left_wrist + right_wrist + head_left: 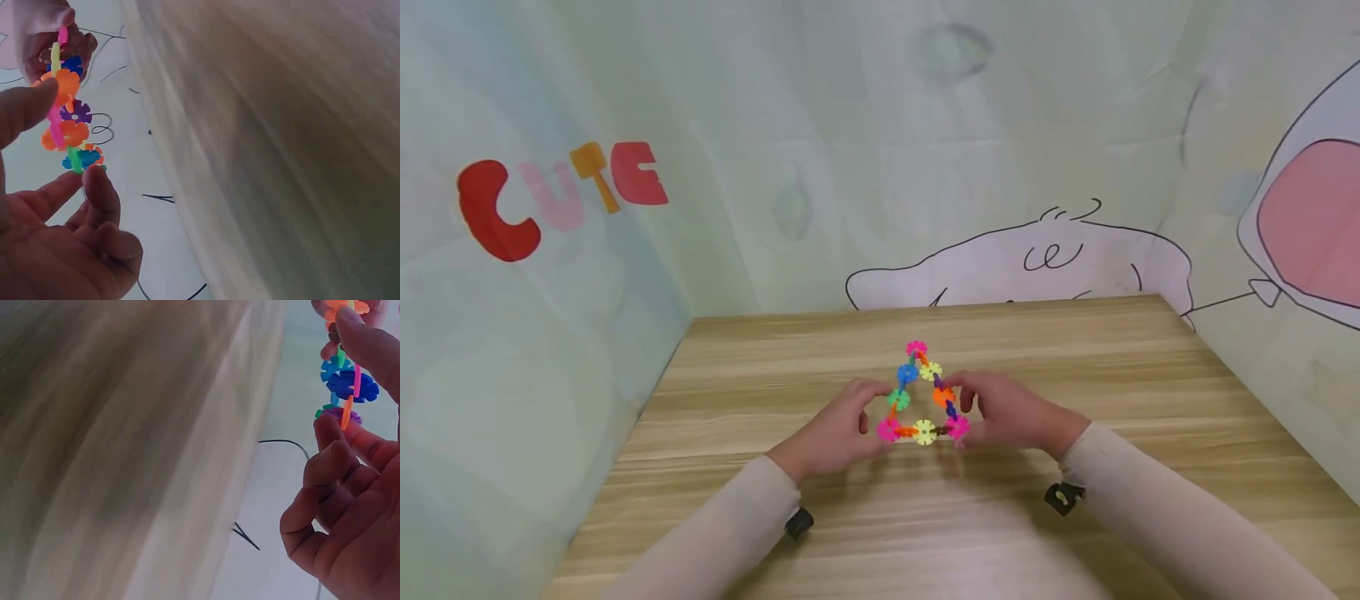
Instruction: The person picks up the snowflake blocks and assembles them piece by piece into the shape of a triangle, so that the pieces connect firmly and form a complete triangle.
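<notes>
A triangle of linked plastic snowflake discs, in pink, yellow, green, blue, orange and purple, is held up over the table between both hands. My left hand pinches its left side, thumb at the lower pink corner and a fingertip by the green disc. On the other side my right hand pinches it, thumb near the lower right pink disc and index finger by the orange disc. Both wrist views show the triangle edge-on, with thumb and index finger at its ends and the other fingers curled free.
The wood-grain table spreads beneath the hands. A pale curtain printed with cartoon drawings and coloured letters hangs behind and along the sides. Long light sleeves cover both arms, with a small black device at each wrist.
</notes>
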Available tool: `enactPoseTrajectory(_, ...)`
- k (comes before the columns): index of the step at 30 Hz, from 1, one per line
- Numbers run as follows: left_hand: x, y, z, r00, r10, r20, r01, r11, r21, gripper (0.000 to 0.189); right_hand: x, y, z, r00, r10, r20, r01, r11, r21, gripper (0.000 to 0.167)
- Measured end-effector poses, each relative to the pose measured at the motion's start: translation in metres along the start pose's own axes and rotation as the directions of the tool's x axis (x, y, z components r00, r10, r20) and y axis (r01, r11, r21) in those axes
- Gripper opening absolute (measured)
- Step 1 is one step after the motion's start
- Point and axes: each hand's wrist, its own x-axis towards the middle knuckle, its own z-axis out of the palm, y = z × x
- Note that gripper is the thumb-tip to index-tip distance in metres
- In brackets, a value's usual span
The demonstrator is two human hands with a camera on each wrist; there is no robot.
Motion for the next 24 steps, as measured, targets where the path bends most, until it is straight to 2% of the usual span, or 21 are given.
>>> enactPoseTrajectory(6, 0.008, -0.005, 0.009, 0.997, -0.038, 0.066, 0.032, 0.995, 0.094, 0.070, 0.008, 0.011, 0.011, 0.993, 0.072, 0.096, -0.074, 0.997, 0.025, 0.080)
enactPoseTrajectory(12, 0.014, -0.004, 0.019, 0.981, -0.137, 0.134, 0.110, 0.976, 0.190, 0.076, 0.012, 0.017, 0.019, 0.973, 0.138, 0.183, -0.143, 0.990, 0.015, 0.079)
enactPoseTrajectory(18, 0.021, -0.001, 0.022, 0.972, -0.200, 0.123, 0.160, 0.948, 0.275, 0.079, 0.015, 0.014, 0.020, 0.957, 0.206, 0.205, -0.208, 0.978, -0.015, 0.082)
enactPoseTrajectory(24, 0.020, 0.003, 0.018, 0.966, -0.234, 0.108, 0.192, 0.934, 0.301, 0.086, 0.016, 0.017, 0.021, 0.952, 0.234, 0.196, -0.230, 0.972, -0.044, 0.089)
